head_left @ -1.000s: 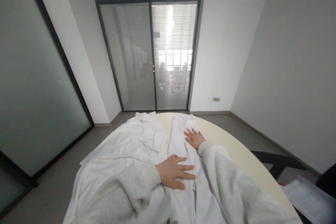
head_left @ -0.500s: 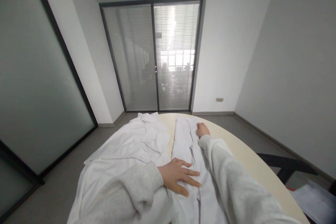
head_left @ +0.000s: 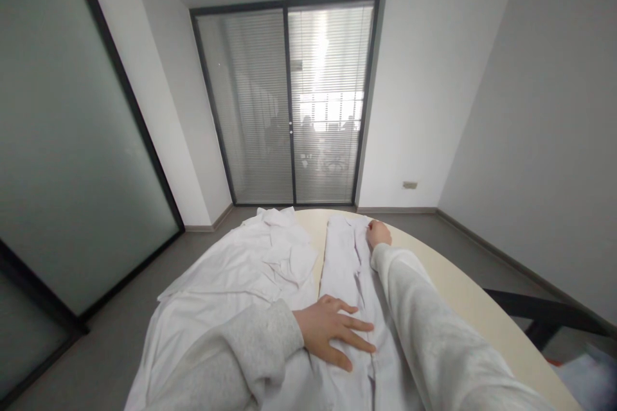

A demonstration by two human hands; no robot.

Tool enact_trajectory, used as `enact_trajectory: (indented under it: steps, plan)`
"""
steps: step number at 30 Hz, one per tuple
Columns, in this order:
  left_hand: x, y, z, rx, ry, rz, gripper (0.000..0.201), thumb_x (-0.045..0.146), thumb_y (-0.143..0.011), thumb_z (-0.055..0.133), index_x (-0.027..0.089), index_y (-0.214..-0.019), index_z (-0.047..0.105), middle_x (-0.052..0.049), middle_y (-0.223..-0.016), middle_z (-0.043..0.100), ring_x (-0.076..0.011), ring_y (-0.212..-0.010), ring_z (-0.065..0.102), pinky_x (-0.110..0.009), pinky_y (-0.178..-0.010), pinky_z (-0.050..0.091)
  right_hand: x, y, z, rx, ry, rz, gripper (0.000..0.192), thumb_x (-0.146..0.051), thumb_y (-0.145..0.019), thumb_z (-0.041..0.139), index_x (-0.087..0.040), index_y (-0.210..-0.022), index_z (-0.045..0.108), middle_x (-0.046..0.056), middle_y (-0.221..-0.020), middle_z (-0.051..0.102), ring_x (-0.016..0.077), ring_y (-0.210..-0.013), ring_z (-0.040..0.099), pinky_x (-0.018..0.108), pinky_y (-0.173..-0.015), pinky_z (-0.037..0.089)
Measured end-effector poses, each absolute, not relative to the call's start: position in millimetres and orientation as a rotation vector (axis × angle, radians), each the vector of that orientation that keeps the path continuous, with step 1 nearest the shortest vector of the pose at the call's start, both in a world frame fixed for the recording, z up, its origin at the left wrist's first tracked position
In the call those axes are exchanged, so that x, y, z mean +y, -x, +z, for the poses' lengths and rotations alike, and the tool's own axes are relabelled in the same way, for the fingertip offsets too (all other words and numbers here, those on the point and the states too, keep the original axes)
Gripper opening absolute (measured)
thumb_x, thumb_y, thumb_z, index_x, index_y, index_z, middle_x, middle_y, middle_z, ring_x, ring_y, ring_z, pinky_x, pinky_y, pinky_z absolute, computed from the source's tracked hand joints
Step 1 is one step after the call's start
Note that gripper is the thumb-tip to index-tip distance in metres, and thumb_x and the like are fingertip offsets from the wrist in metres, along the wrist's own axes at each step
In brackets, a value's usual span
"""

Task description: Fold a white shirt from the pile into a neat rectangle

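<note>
A white garment [head_left: 289, 282] of thin, wrinkled cloth lies spread on a round cream-coloured table [head_left: 315, 221]. On its right side a long white strip [head_left: 337, 263] runs away from me, with a narrow gap or fold line along it. My left hand [head_left: 332, 331] lies flat on the near part of this strip, palm down, fingers spread. Farther off, my right hand [head_left: 379, 236] is closed at the strip's far right edge, its fingers curled on the cloth. The fingertips are partly hidden. Whether strip and garment are one piece I cannot tell.
Beyond the table stands a glass double door [head_left: 289, 109] with blinds. A frosted glass panel [head_left: 87, 141] is at the left. Low on the right are a dark chair-like part [head_left: 544, 311] and a blurred pale item [head_left: 585, 376].
The whole view has shifted slightly, so things appear a little farther right. Both hands keep nearly the same places on the cloth, the left spread and the right closed.
</note>
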State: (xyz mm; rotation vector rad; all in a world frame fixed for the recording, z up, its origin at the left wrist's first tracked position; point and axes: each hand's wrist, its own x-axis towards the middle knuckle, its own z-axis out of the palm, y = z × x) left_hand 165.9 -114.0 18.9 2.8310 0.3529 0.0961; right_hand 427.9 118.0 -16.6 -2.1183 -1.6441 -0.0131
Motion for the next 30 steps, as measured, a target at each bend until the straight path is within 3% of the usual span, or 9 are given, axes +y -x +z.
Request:
enact_trajectory:
  steps: [5,9,13,16,20,22,24,26,30]
  plan:
    - [-113.8,-165.4,19.6,0.350,-2.854,0.105,0.052,0.055,-0.082,0.043,0.040,-0.132,0.036,0.009,-0.142,0.032,-0.0265,-0.132,0.023,-0.040,-0.098,0.023,128.5,-421.8,-23.1,-1.657,2.080,-0.032,0.031,-0.017,-0.079,0.044,-0.011,-0.104,0.060,0.016,-0.104,0.060,0.0227,-0.097,0.056,0.029,-0.080,0.039]
    - [-114.1,-165.2,20.6,0.339,-2.843,0.104,0.052,0.055,-0.083,0.042,0.040,-0.132,0.036,0.007,-0.142,0.033,-0.0277,-0.131,0.024,-0.041,-0.098,0.023,125.7,-416.8,-31.6,-1.789,2.009,0.011,0.043,-0.020,-0.078,0.046,-0.009,-0.120,0.051,0.013,-0.105,0.062,0.0206,-0.098,0.056,0.027,-0.084,0.039]
    - [-114.3,-165.1,19.2,0.348,-2.843,0.133,0.052,0.056,-0.082,0.042,0.039,-0.131,0.037,0.007,-0.141,0.034,-0.0267,-0.131,0.024,-0.041,-0.099,0.023,113.7,-411.2,-33.7,-1.950,1.919,-0.002,0.046,-0.023,-0.082,0.041,-0.010,-0.127,0.043,0.012,-0.126,0.050,0.0177,-0.115,0.046,0.024,-0.095,0.032]
    - [-114.3,-164.7,17.4,0.354,-2.836,0.144,0.052,0.057,-0.082,0.041,0.039,-0.131,0.037,0.008,-0.142,0.033,-0.0252,-0.132,0.022,-0.040,-0.100,0.022,102.9,-409.1,-32.4,-2.047,1.909,-0.024,0.042,-0.023,-0.083,0.039,-0.009,-0.122,0.048,0.015,-0.134,0.040,0.0219,-0.125,0.034,0.030,-0.101,0.025]
    - [-115.0,-164.2,18.2,0.370,-2.804,0.105,0.055,0.059,-0.083,0.037,0.040,-0.134,0.032,0.008,-0.144,0.027,-0.0274,-0.134,0.015,-0.047,-0.104,0.015,87.0,-407.6,-37.3,-2.198,1.950,0.064,0.040,-0.039,-0.081,0.046,-0.013,-0.109,0.058,0.016,-0.123,0.050,0.0306,-0.121,0.036,0.045,-0.098,0.026]
    - [-116.1,-164.4,20.0,0.400,-2.786,0.083,0.056,0.058,-0.083,0.037,0.040,-0.136,0.028,0.007,-0.145,0.025,-0.0299,-0.135,0.008,-0.053,-0.105,0.006,78.9,-405.5,-43.2,-2.273,1.998,0.111,0.058,-0.052,-0.079,0.046,-0.015,-0.123,0.049,0.016,-0.133,0.042,0.0333,-0.125,0.030,0.051,-0.098,0.023]
    - [-117.9,-165.1,21.8,0.428,-2.776,0.055,0.057,0.057,-0.084,0.036,0.040,-0.137,0.025,0.006,-0.146,0.023,-0.0315,-0.135,0.004,-0.057,-0.104,0.000,72.2,-402.5,-48.4,-2.319,2.062,0.119,0.073,-0.063,-0.079,0.035,-0.019,-0.138,0.030,0.012,-0.145,0.022,0.0336,-0.132,0.015,0.055,-0.100,0.016]
    - [-120.2,-166.1,22.8,0.439,-2.773,0.036,0.057,0.056,-0.085,0.035,0.039,-0.138,0.023,0.005,-0.147,0.021,-0.0317,-0.135,0.003,-0.058,-0.103,-0.001,68.3,-399.4,-50.9,-2.326,2.120,0.112,0.074,-0.068,-0.080,0.022,-0.027,-0.142,0.016,0.006,-0.150,0.008,0.0338,-0.134,0.003,0.059,-0.100,0.007]
    - [-124.8,-167.7,22.2,0.428,-2.759,0.021,0.061,0.056,-0.084,0.036,0.037,-0.139,0.019,0.003,-0.148,0.018,-0.0327,-0.135,0.000,-0.062,-0.101,-0.003,67.8,-394.9,-49.4,-2.321,2.118,0.126,0.073,-0.074,-0.077,0.013,-0.039,-0.140,0.012,0.000,-0.150,0.003,0.0361,-0.134,-0.001,0.065,-0.097,-0.001]
